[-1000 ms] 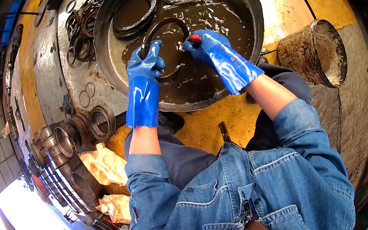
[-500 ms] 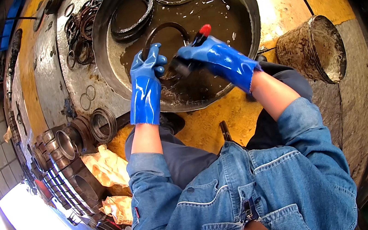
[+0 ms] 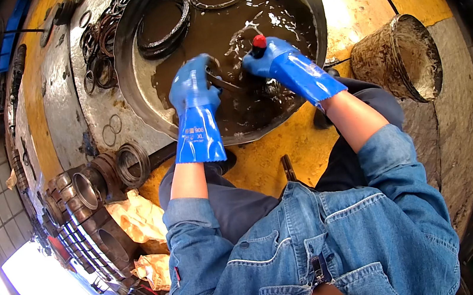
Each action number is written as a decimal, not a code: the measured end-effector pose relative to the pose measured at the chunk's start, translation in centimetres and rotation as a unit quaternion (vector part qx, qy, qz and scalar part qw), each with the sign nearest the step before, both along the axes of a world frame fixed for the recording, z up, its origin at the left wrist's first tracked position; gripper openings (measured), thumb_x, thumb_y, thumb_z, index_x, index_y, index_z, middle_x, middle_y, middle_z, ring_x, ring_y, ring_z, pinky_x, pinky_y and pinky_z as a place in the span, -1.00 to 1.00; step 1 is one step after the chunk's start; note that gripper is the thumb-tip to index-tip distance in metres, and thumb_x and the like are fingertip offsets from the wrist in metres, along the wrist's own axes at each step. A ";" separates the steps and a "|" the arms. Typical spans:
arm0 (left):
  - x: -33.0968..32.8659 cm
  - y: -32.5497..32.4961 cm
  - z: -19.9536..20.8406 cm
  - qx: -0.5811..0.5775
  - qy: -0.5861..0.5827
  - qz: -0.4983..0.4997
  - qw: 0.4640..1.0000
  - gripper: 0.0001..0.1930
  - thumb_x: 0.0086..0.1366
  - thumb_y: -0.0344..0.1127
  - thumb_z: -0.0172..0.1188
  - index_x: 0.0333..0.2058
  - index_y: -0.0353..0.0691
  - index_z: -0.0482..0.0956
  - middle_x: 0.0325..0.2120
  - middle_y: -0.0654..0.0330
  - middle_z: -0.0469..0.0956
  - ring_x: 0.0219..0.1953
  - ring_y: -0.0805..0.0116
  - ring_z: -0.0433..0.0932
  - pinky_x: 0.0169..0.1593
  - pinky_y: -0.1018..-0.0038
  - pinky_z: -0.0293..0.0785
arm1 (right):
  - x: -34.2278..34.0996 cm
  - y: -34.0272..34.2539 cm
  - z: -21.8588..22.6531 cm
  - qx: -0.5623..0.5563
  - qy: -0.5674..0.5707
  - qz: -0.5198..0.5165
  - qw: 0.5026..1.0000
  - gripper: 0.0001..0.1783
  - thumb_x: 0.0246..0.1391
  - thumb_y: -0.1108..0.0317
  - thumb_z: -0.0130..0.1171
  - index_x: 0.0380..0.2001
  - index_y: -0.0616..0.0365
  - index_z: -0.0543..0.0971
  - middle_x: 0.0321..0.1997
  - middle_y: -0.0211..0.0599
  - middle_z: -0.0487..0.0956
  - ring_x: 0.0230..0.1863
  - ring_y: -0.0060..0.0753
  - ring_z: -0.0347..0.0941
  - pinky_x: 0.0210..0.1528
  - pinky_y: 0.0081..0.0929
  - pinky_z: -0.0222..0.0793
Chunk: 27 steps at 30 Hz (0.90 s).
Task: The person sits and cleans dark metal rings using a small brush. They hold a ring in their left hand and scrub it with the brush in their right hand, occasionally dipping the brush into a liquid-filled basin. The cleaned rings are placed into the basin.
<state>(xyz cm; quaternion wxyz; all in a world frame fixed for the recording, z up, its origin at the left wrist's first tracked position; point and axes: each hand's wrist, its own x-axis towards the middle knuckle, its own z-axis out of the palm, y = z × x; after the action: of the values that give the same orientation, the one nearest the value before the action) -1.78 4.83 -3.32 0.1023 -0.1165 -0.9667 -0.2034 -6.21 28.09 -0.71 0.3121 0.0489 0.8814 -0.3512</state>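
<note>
Both my hands wear blue rubber gloves and are over a wide round basin (image 3: 127,81) of murky brown liquid. My left hand (image 3: 194,87) is closed around a dark ring (image 3: 223,82), seen nearly edge-on; much of it is hidden by the glove. To its right, my right hand (image 3: 272,57) is wrapped round a dark brush-like tool with a red end (image 3: 259,42). Its working part is hidden below the glove. The two hands are apart. Several dark rings (image 3: 159,51) lie stacked in the basin's far left, and a thinner ring (image 3: 222,6) sits beyond them.
A grimy metal bucket (image 3: 378,63) stands right of the basin. Left of it lies a heap of dark rings (image 3: 106,39), with thin rings (image 3: 109,134) nearer. Metal cylinders (image 3: 88,189) and crumpled orange-yellow wrapping (image 3: 138,217) are at lower left.
The ring in my left hand has turned from an upright arc to nearly edge-on and lower. My right hand has moved slightly right, away from the left, with the tool.
</note>
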 end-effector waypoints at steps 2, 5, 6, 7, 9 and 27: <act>0.0 -2.1 -2.4 0.054 -0.101 0.144 0.983 -0.43 0.19 -0.51 0.42 0.21 -0.22 0.61 0.05 0.08 0.71 0.09 0.16 0.70 0.19 0.23 0.61 | 0.5 -1.4 -1.4 -0.071 -0.017 0.008 0.997 -0.48 0.07 -0.10 0.32 -0.12 0.10 0.75 -0.11 -0.01 0.76 -0.04 0.02 0.72 0.11 -0.19 0.57; -0.6 -5.6 -6.8 0.536 -0.277 0.241 0.760 -0.50 0.38 -0.26 0.36 0.25 -0.25 0.56 -0.02 0.15 0.70 0.01 0.11 0.68 0.13 0.20 0.64 | 1.5 -3.1 -3.1 -0.173 -0.041 0.028 0.984 -0.51 0.04 -0.04 0.30 -0.18 0.16 0.74 -0.13 0.08 0.74 -0.08 0.06 0.69 0.06 -0.14 0.56; -0.4 -4.3 -4.9 0.649 -0.317 0.300 0.624 -0.51 0.41 -0.15 0.35 0.23 -0.23 0.57 -0.04 0.15 0.70 -0.05 0.15 0.69 0.08 0.22 0.66 | 1.6 -3.0 -3.2 -0.158 -0.040 0.027 0.986 -0.51 0.04 -0.04 0.29 -0.18 0.17 0.74 -0.15 0.10 0.74 -0.08 0.06 0.70 0.05 -0.14 0.57; -0.4 -4.4 -4.4 0.710 -0.343 0.254 0.560 -0.49 0.49 0.05 0.25 0.23 -0.16 0.57 -0.07 0.14 0.70 -0.15 0.22 0.67 -0.02 0.28 0.64 | 1.6 -3.7 -2.3 -0.150 -0.036 0.039 0.987 -0.51 0.05 -0.04 0.29 -0.19 0.18 0.74 -0.16 0.11 0.74 -0.09 0.06 0.70 0.04 -0.14 0.58; -0.6 -4.4 -4.2 0.688 -0.368 0.276 0.561 -0.47 0.51 0.10 0.22 0.24 -0.15 0.55 -0.05 0.13 0.71 -0.18 0.23 0.66 -0.08 0.30 0.63 | 1.9 -4.0 -1.9 -0.115 -0.001 0.022 0.993 -0.51 0.07 -0.05 0.26 -0.21 0.19 0.74 -0.21 0.11 0.75 -0.10 0.08 0.70 0.03 -0.13 0.59; 1.3 -1.5 -1.0 0.586 -0.305 0.235 0.713 -0.70 0.49 -0.36 0.20 0.12 -0.32 0.61 -0.08 0.14 0.75 -0.15 0.40 0.73 -0.15 0.55 0.60 | -0.7 -3.5 -4.1 -0.285 0.103 -0.125 0.945 -0.68 0.25 0.16 0.24 -0.50 0.14 0.54 -0.57 -0.48 0.42 -0.45 -0.63 0.29 -0.34 -0.45 0.33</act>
<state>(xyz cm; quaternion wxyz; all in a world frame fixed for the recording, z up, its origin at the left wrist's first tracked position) -0.45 3.31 -4.30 -0.1059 0.2658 -0.6285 -0.7232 -6.93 24.56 -4.81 0.1737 0.0311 0.7589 -0.6269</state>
